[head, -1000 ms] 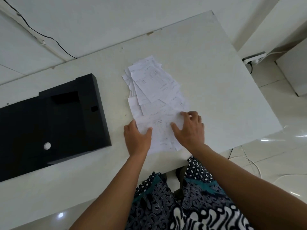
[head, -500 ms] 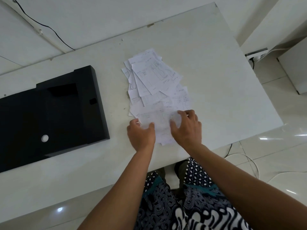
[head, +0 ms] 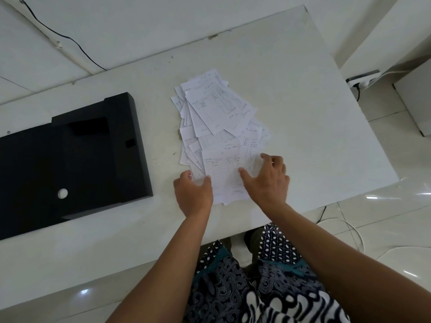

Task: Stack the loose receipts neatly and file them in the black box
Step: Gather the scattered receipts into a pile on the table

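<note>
A loose, fanned pile of white receipts (head: 217, 117) lies on the white table (head: 303, 113), spreading from the middle toward the near edge. My left hand (head: 193, 194) pinches the near left corner of the closest receipts between thumb and fingers. My right hand (head: 268, 180) rests on their near right side, fingers spread and curled over the paper edge. The black box (head: 70, 159) lies flat at the left of the table, apart from the pile, with a small white round spot on it.
A black cable (head: 70, 40) runs along the wall behind the table. To the right, on the tiled floor, lie a power strip (head: 361, 78) and white cords (head: 345, 229). The table's near edge is just below my hands.
Both hands have stayed on the near end of the pile, drawing the closest receipts together. The right hand's fingers have spread a little wider. The view has shifted slightly.
</note>
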{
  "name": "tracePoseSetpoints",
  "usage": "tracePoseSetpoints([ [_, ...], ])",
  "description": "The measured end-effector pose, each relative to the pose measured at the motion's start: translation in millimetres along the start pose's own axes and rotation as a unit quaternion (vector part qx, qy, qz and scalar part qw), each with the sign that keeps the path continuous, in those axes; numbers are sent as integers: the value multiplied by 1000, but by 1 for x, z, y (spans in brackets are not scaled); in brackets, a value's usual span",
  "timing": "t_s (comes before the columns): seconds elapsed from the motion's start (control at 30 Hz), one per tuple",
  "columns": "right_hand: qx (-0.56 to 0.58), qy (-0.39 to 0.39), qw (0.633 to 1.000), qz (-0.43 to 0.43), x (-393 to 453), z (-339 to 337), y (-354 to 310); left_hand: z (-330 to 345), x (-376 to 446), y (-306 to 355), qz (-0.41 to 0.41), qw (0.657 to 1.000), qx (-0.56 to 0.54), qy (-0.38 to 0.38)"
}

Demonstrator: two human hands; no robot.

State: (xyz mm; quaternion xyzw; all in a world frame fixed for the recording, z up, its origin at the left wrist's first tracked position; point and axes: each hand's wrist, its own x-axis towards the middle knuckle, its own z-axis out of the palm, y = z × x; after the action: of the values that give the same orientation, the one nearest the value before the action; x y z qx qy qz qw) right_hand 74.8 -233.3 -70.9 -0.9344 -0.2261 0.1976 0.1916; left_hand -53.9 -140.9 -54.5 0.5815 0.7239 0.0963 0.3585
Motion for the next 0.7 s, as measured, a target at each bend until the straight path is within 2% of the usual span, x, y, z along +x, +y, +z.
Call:
tracePoseSetpoints([
  [0.07, -5, -8, 1000, 11, 3, -2, 2, -2, 2, -1, 11, 1000, 0, -18],
  [0.2, 47, -83, 994, -46, 0, 6, -15, 3, -1, 8, 14, 996, -43, -76],
  [0.27, 52, -56, 996, -40, 10, 2, -19, 0, 3, 12, 15, 998, -31, -53],
  [0.37, 0, 0, 998, -58, 40, -11, -18, -8, 21, 13, 32, 999, 20, -4],
  [0.43, -30, -4, 998, -49, 57, -15, -19, -12, 35, 18, 34, 998, 58, 2],
  [0.53, -17, -16, 1000, 14, 70, -11, -29, -10, 51, 32, 35, 997, 66, -21],
  [0.63, 6, -47, 998, -48, 75, -6, -37, -5, 55, 40, 57, 996, 42, -57],
  [0.7, 21, -33, 995, -89, 76, -7, -35, -6, 56, 40, 54, 997, 38, -47],
])
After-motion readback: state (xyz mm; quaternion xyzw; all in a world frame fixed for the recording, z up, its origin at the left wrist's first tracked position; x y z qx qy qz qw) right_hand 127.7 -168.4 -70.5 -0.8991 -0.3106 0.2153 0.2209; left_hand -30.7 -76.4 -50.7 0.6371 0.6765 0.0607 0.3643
